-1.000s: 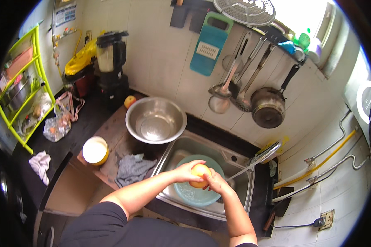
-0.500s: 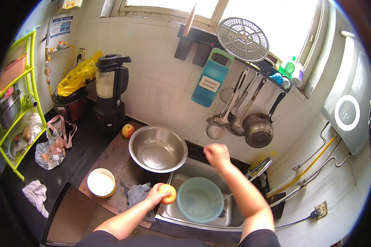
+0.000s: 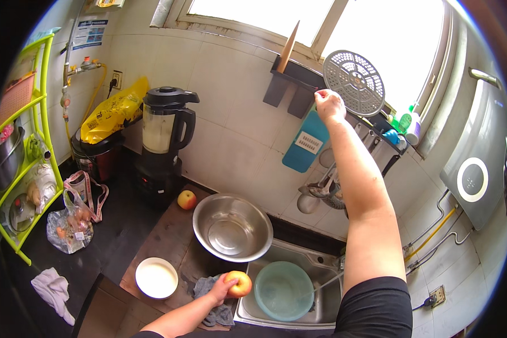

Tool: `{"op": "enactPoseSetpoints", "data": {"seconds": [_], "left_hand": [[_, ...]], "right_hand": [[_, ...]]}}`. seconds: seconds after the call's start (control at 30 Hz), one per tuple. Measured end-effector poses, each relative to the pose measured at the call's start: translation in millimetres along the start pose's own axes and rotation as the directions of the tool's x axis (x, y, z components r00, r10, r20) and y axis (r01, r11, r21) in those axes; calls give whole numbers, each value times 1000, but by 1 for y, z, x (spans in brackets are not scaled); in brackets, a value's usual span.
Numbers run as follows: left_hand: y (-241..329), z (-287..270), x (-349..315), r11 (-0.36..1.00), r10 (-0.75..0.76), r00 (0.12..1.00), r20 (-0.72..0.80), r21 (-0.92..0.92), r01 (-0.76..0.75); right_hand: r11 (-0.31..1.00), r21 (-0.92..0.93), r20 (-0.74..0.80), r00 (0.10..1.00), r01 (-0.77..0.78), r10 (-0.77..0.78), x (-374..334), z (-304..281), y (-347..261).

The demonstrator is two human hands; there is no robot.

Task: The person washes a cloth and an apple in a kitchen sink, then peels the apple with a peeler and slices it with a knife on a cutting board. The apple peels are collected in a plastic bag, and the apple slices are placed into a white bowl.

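My left hand (image 3: 220, 290) is closed round a yellow-red apple (image 3: 239, 284), held between the steel bowl and the sink's left edge. My right arm is stretched up to the wall rack (image 3: 294, 80). There my right hand (image 3: 330, 105) is closed, fingers curled together beside the top of the hanging blue cutting board (image 3: 306, 143) and the round perforated steamer plate (image 3: 354, 82). Whatever those fingers hold, if anything, is too small or hidden to make out. In the sink (image 3: 247, 311) stands a pale green basin (image 3: 283, 290) with water in it, and a thin stream runs into it.
A steel bowl (image 3: 232, 227) and another apple (image 3: 186, 199) lie behind a white bowl (image 3: 156, 278) and grey cloth (image 3: 209, 285). A blender (image 3: 162, 132) stands at the back left. Ladles (image 3: 308, 203) hang beyond my right forearm. A green shelf (image 3: 46, 205) edges the far left.
My right hand has risen from above the sink's back edge to the wall rack. My left hand still holds the apple. The whole view has shifted a little.
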State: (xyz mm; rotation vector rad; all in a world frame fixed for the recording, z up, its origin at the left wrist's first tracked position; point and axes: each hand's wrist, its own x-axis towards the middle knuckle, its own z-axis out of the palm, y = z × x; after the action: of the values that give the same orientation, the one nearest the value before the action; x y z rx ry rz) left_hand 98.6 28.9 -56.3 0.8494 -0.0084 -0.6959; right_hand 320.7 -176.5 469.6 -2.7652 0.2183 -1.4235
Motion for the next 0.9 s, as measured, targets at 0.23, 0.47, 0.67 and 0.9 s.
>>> {"op": "enactPoseSetpoints", "data": {"seconds": [0.23, 0.47, 0.67, 0.9], "left_hand": [[-12, -9, 10, 982, 132, 991, -5, -135, -131], [-10, -19, 12, 969, 72, 997, 10, -239, -68], [1, -25, 9, 883, -20, 996, 84, -466, 57], [-3, -35, 13, 850, -35, 981, 193, -510, 131]], "right_hand": [[947, -300, 115, 981, -114, 155, 57, 20, 4], [926, -347, 223, 945, -151, 238, 100, 41, 12], [851, -524, 522, 801, 31, 293, 123, 38, 5], [903, -415, 496, 860, 114, 119, 145, 62, 29]]}}
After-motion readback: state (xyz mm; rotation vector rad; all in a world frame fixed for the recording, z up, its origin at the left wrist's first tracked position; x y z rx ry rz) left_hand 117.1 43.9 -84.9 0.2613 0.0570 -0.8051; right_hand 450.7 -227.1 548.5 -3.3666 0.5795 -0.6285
